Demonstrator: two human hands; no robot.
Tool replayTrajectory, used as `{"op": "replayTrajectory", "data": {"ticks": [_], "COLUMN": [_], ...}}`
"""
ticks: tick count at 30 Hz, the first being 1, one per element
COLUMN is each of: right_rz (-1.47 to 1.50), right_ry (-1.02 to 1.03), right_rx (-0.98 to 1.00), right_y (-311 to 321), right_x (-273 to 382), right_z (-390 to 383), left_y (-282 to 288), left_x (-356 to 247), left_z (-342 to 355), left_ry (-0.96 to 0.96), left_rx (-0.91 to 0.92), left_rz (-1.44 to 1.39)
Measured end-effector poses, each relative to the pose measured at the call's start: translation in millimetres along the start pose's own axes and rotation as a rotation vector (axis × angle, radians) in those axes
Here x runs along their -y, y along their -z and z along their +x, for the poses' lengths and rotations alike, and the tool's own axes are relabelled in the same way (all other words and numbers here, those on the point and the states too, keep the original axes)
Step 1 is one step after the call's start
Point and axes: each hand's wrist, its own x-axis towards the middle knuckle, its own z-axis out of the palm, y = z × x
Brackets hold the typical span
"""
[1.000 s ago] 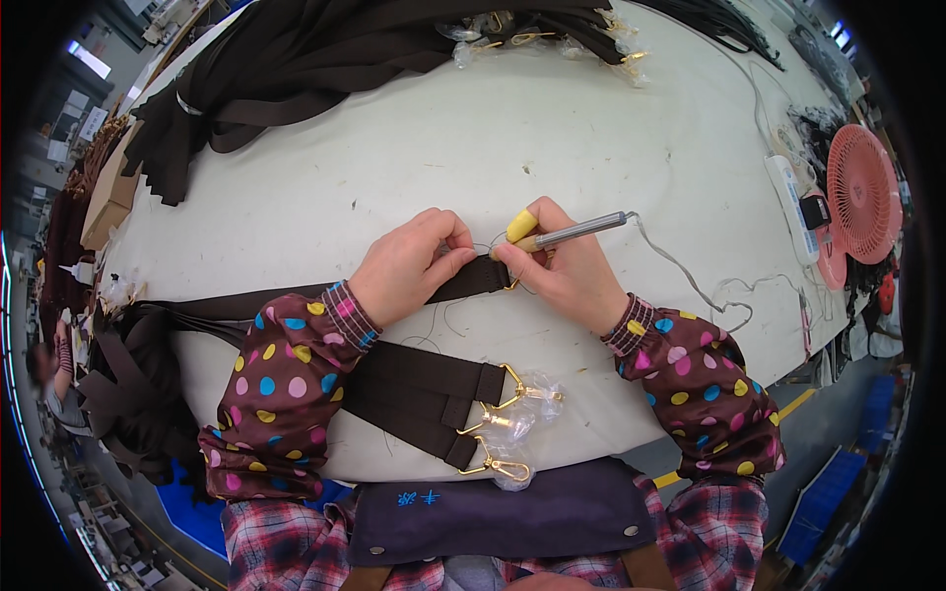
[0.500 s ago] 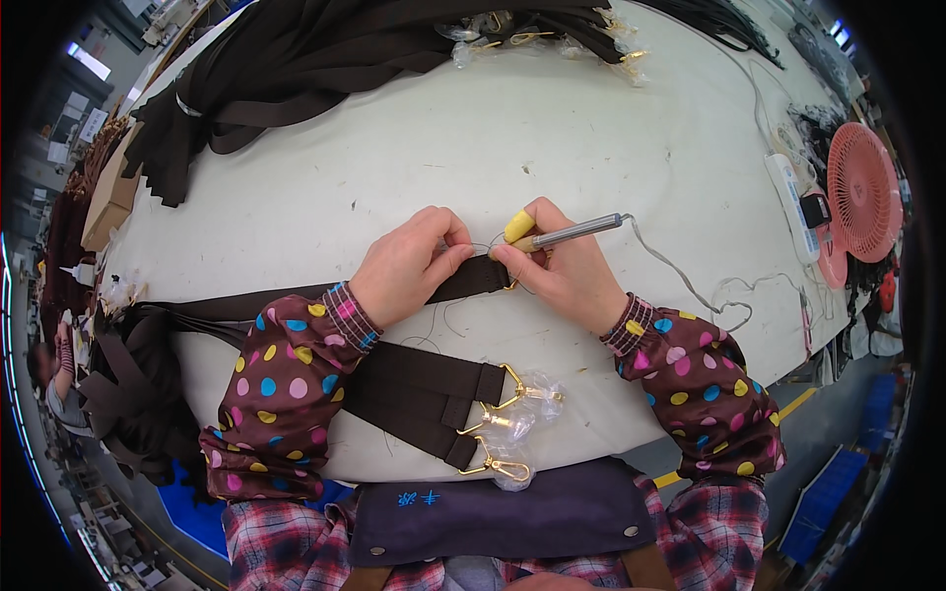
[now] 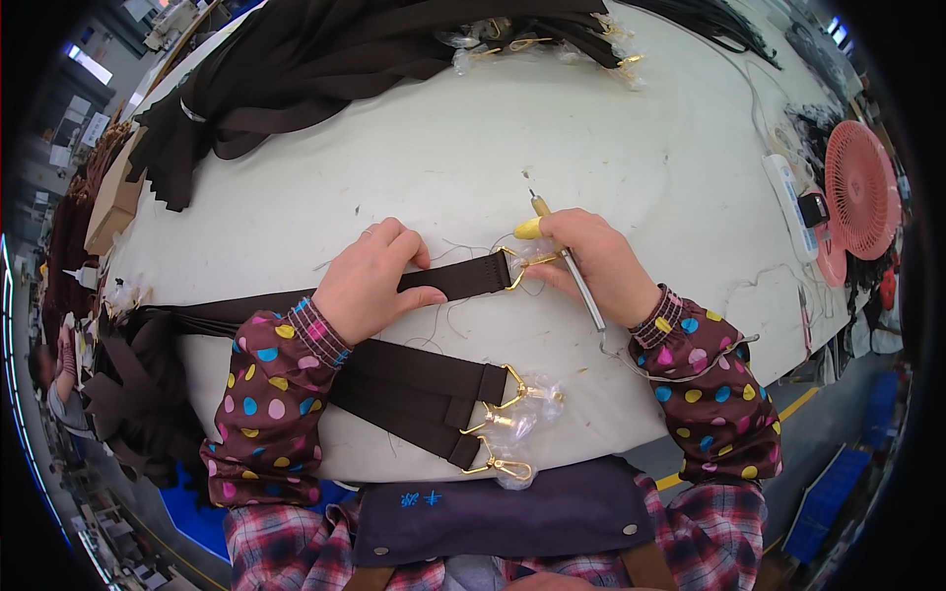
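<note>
Here's my left hand point(image 3: 370, 281), palm down over a long, flat, dark brown fabric strap point(image 3: 473, 277), forearm angled in from the near edge of the pale tabletop point(image 3: 631, 187). Fingers are bent, thumb reaching rightward, the two a little apart across the strap; whether they pinch it, I can't tell. Over on the other side, my right hand point(image 3: 609, 266) comes in leaning left, closed around a slim, silver-shafted pen-like tool point(image 3: 586, 293), yellow sleeve point(image 3: 529, 229) on one fingertip. The tool's tip points at the far edge, its grey cord trailing back over my sleeve. Same hand, thumb and fingers around the plastic-wrapped gold metal clasp point(image 3: 538, 261)!

And the strap: mid-table, nearer the near edge, long axis running left to right, clasp end aimed at the right edge and tilted slightly farward. Its other stretch runs to the dark strap heap point(image 3: 148, 384) at the left edge. Below, more brown straps point(image 3: 424, 389) point their wrapped gold clasps point(image 3: 512, 424) rightward too.
</note>
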Motion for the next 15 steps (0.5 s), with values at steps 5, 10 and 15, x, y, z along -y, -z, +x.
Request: {"op": "replayTrajectory", "data": {"ticks": [5,10,15], "right_rz": [-0.074,-0.039,0.041], "right_ry": [0.105,0.137,0.039], "right_rx": [0.014,-0.023,0.008], "right_y": [2,-1,-2], "right_x": [3,1,3], "right_z": [5,5,1], "left_y": [1,-11,-8], "left_x": [-13,-20,-16], "left_z": [-3,-20,-11], "left_ry": [0.043,-0.099,-0.011], "left_rx": [-0.071,-0.113,0.047], "left_rz": [0.023,0.134,-0.142]}}
